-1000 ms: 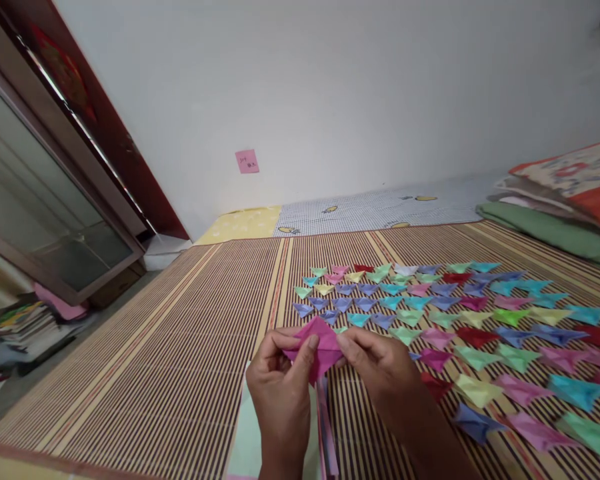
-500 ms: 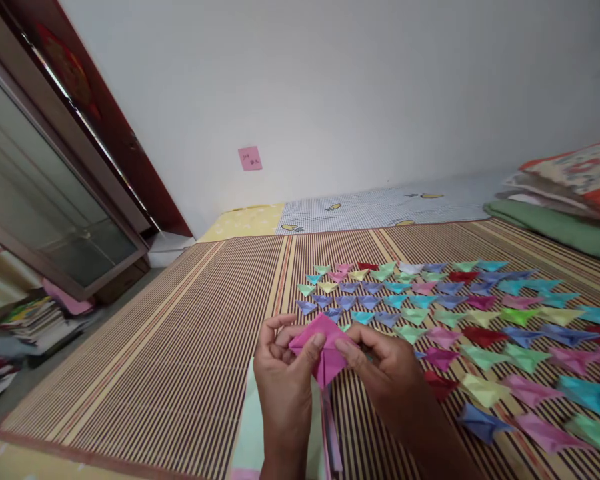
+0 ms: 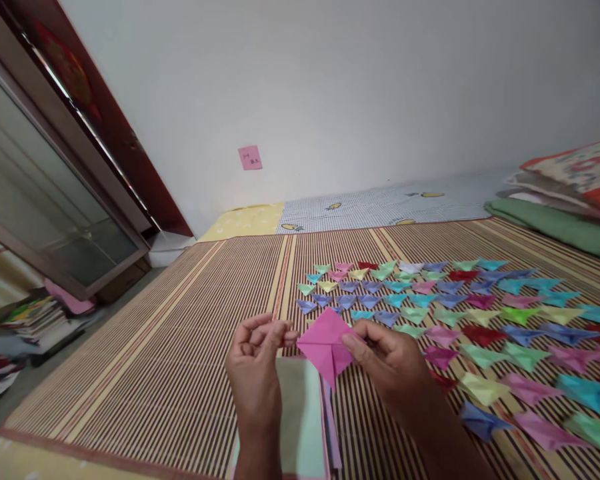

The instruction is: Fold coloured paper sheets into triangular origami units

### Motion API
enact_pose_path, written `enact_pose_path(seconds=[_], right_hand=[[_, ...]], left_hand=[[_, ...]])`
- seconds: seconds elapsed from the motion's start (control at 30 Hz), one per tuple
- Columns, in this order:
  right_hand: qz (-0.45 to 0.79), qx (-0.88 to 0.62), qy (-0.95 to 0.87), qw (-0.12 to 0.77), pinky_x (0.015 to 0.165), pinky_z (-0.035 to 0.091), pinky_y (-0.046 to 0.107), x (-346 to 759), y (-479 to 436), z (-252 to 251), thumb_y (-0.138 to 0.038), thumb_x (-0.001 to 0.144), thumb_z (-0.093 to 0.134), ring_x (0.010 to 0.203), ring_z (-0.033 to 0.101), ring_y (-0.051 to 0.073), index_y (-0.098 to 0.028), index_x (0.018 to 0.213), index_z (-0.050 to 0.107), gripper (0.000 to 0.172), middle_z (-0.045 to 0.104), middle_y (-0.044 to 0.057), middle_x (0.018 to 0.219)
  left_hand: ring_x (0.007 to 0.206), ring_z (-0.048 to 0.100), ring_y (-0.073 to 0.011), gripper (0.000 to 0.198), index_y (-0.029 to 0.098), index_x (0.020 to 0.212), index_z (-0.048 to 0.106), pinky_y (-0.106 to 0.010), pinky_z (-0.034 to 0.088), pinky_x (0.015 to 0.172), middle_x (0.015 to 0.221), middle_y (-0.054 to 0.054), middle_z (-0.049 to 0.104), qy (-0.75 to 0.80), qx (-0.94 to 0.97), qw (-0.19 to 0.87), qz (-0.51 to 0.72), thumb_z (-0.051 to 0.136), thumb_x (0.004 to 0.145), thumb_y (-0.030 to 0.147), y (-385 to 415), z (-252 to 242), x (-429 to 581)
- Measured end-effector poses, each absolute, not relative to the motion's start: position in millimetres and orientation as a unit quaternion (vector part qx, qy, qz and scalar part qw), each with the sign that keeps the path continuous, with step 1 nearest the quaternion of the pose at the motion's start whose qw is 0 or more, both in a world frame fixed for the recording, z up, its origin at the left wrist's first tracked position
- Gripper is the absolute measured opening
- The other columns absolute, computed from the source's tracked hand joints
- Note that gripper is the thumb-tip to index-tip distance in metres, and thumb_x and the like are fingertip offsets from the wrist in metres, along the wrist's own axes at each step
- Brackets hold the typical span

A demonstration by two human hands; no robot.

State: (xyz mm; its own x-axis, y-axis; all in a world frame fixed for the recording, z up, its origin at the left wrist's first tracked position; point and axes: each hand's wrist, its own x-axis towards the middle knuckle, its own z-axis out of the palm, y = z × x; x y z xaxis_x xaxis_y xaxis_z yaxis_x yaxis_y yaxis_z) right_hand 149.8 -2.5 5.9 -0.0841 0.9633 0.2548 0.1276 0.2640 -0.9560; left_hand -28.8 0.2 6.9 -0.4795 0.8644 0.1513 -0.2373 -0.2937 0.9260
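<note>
A folded square of pink origami paper (image 3: 327, 343) stands on its point in front of me, with crease lines across its middle. My right hand (image 3: 387, 353) pinches its right corner between thumb and fingers. Just off the left corner is my left hand (image 3: 257, 353), holding nothing, its fingers loosely curled and slightly apart. Beneath my hands lies a stack of coloured paper sheets (image 3: 305, 417), pale green on top and partly hidden by my left forearm.
Several rows of small folded paper shapes (image 3: 483, 357) in many colours cover the right side of the striped mat (image 3: 180, 360). Folded bedding (image 3: 555, 227) is piled at the far right. A pink note (image 3: 251, 158) sticks to the wall. Books (image 3: 35, 320) lie at the left.
My left hand has let go of the pink paper and moved left. The paper has shifted slightly right and turned a little, still in my right hand.
</note>
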Motion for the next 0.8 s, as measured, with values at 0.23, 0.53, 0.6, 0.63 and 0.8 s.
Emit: enact_pose_path(seconds=[0.23, 0.53, 0.6, 0.63, 0.8], right_hand=[[0.406, -0.430, -0.660, 0.463, 0.060, 0.034, 0.028, 150, -7, 12, -0.034, 0.096, 0.057, 0.062, 0.044, 0.014, -0.021, 0.068, 0.056, 0.031, 0.048, -0.005, 0.063], [0.373, -0.445, -0.664, 0.472, 0.058, 0.037, 0.028, 153, -7, 14, -0.035, 0.094, 0.059, 0.060, 0.049, 0.015, -0.021, 0.068, 0.059, 0.030, 0.054, -0.004, 0.062], [0.362, -0.449, -0.654, 0.489, 0.058, 0.038, 0.027, 154, -6, 14, -0.035, 0.093, 0.061, 0.060, 0.050, 0.015, -0.021, 0.068, 0.061, 0.029, 0.056, -0.003, 0.062], [0.362, -0.451, -0.646, 0.498, 0.058, 0.038, 0.027, 155, -5, 14, -0.035, 0.092, 0.062, 0.060, 0.051, 0.015, -0.021, 0.068, 0.062, 0.028, 0.057, -0.003, 0.062], [0.376, -0.479, -0.569, 0.552, 0.056, 0.040, 0.028, 161, 0, 8, -0.040, 0.091, 0.065, 0.058, 0.050, 0.015, -0.020, 0.069, 0.062, 0.029, 0.054, -0.003, 0.061]], left_hand=[[0.068, 0.064, -0.0145, 0.028, 0.015, 0.085, 0.077, -0.022, 0.051, 0.062, 0.078, -0.004, 0.072, 0.452, 0.485, 0.540, 0.518, 0.092, 0.068, 0.032, -11, 20, -32], [0.058, 0.051, -0.0107, 0.025, 0.015, 0.074, 0.078, -0.021, 0.042, 0.057, 0.067, -0.002, 0.063, 0.418, 0.468, 0.595, 0.502, 0.089, 0.072, 0.037, -13, 17, -21], [0.061, 0.053, -0.0113, 0.025, 0.015, 0.076, 0.078, -0.022, 0.043, 0.059, 0.069, -0.003, 0.065, 0.410, 0.463, 0.598, 0.509, 0.088, 0.074, 0.038, -13, 15, -19], [0.061, 0.054, -0.0113, 0.025, 0.014, 0.077, 0.079, -0.022, 0.043, 0.059, 0.070, -0.003, 0.065, 0.408, 0.463, 0.598, 0.511, 0.087, 0.075, 0.037, -13, 14, -17], [0.063, 0.058, -0.0113, 0.021, 0.014, 0.083, 0.082, -0.022, 0.046, 0.061, 0.073, -0.005, 0.070, 0.405, 0.455, 0.597, 0.523, 0.087, 0.076, 0.033, -11, 9, -19]])
